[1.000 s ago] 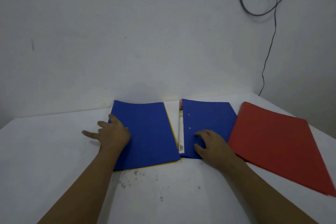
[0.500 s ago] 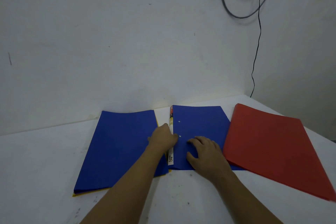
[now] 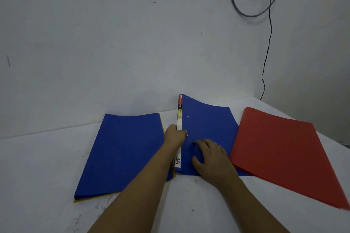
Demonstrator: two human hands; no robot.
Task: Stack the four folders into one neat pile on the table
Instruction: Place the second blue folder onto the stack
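A blue folder (image 3: 123,149) lies at the left on a yellow folder (image 3: 91,198), of which only thin edges show. A second blue folder (image 3: 208,123) with a white labelled spine sits in the middle; its left spine edge is raised off the table. My left hand (image 3: 175,136) grips that spine. My right hand (image 3: 210,155) lies flat on its cover with fingers spread. A red folder (image 3: 280,149) lies at the right, overlapping the middle folder's right edge.
The white table (image 3: 37,176) meets a white wall close behind the folders. A black cable (image 3: 266,62) hangs down the wall at the right to the table's far corner. The table's right edge runs beside the red folder.
My left hand left the left folder, crossed to the middle folder's spine and lifted that edge. My right hand stayed pressed on the cover. The view shifted slightly.
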